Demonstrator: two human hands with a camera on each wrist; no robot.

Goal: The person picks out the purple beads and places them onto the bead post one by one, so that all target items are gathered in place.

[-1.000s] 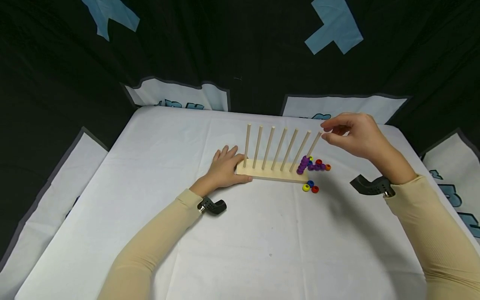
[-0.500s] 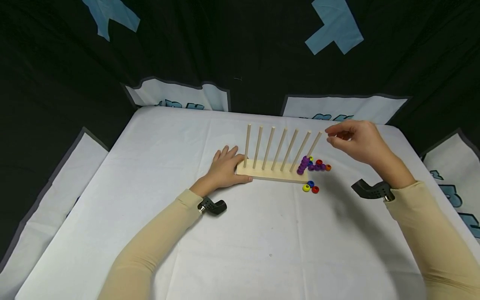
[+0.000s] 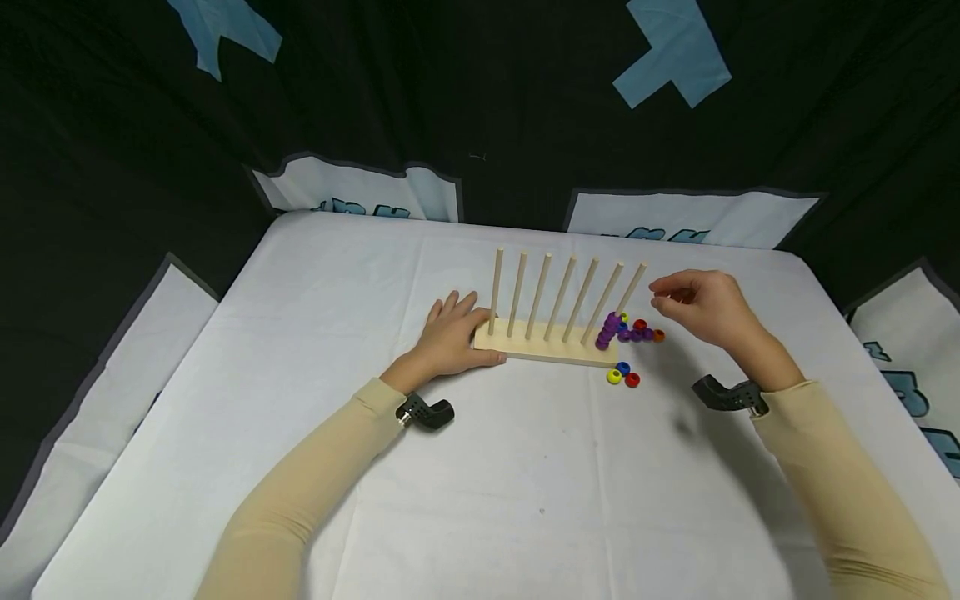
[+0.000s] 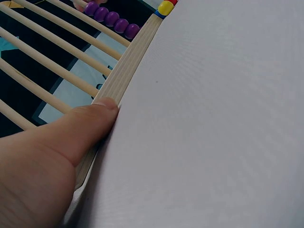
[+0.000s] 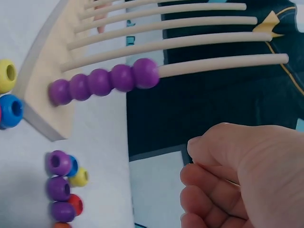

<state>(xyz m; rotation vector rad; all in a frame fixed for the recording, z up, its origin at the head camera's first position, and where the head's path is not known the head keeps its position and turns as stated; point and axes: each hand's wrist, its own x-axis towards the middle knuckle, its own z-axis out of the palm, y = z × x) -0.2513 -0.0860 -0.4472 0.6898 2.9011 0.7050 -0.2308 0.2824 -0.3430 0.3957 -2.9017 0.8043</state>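
Right hand (image 3: 705, 307) lower, white cloth (image 3: 480, 492) beneath

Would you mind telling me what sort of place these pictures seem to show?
It is probably a makeshift recording booth: black cloth with large blue shapes stands behind a white-covered table, and black wrist cameras are worn on both arms.

Board (image 3: 551, 352) on table (image 3: 450, 500); 7 pegs (image 3: 537, 296) in row. 5 beads (image 3: 608, 331) on rightmost peg (image 3: 631, 288). Loose cluster (image 3: 636, 335) right of board; 3 beads (image 3: 614, 377) before right corner. Left hand (image 3: 448, 340) at left end, right hand (image 3: 705, 304) right of pegs.
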